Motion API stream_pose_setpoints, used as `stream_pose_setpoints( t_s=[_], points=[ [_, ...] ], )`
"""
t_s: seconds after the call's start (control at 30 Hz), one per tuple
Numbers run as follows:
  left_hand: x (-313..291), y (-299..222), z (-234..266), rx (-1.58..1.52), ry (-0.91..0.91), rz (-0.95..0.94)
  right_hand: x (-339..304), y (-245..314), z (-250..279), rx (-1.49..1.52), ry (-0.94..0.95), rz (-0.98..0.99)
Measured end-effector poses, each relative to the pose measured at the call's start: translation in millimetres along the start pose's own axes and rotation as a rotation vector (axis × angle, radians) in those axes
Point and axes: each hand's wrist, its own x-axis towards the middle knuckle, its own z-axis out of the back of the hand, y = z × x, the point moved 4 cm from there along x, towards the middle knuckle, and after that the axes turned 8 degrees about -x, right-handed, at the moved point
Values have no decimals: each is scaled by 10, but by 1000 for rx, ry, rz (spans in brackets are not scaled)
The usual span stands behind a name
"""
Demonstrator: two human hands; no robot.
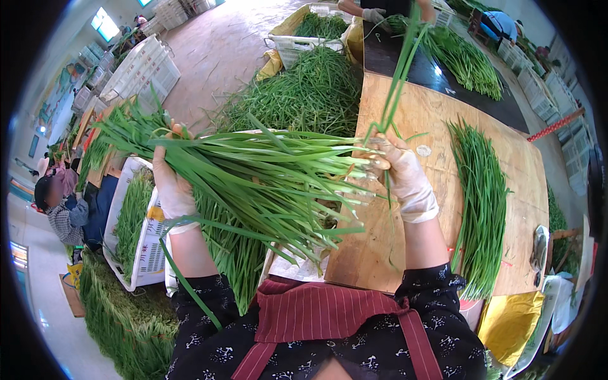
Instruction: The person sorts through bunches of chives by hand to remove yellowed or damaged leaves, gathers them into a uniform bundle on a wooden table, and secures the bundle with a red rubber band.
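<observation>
A large bunch of Chinese chives (pixel 272 168) lies sideways in front of me, leafy ends left and pale root ends right. My left hand (pixel 174 187), in a thin whitish glove, is closed around its leafy part. My right hand (pixel 406 174), gloved alike, is closed at the pale ends, pinching a few long chive stalks (pixel 398 82) that stand up above it. Whether it also grips the bunch's ends, I cannot tell. One loose blade (pixel 190 285) trails over my left forearm. Below and right is the wooden table (pixel 421 247), with a laid-out row of chives (pixel 478 209).
A loose heap of chives (pixel 304 95) lies beyond the bunch, near a white crate (pixel 291 47). Another crate (pixel 152 269) with chives stands left. A co-worker's gloved hand (pixel 375 16) is at the dark far tabletop (pixel 437 69). Yellow sheeting (pixel 510 323) lies near right. Another person sits far left.
</observation>
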Motion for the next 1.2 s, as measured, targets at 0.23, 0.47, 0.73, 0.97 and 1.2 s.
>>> stream_pose_setpoints(
  t_s=[0.23, 0.47, 0.73, 0.97, 1.2],
  points=[
    [-50, 19, 28, 32, -85, -36, -401, 215, 417, -97, -144, 217],
    [4, -94, 263, 50, -83, -41, -725, 564, 910, 395, -169, 663],
    [-32, -386, 587, -21, -68, 3, -491, 1159, 775, 92, -294, 841],
    [-359, 225, -239, 192, -66, -34, 651, 835, -174, 41, 119, 488],
    [-486, 716, -739, -189, 304, 280, 789, 230, -887, 100, 528, 193]
  ],
)
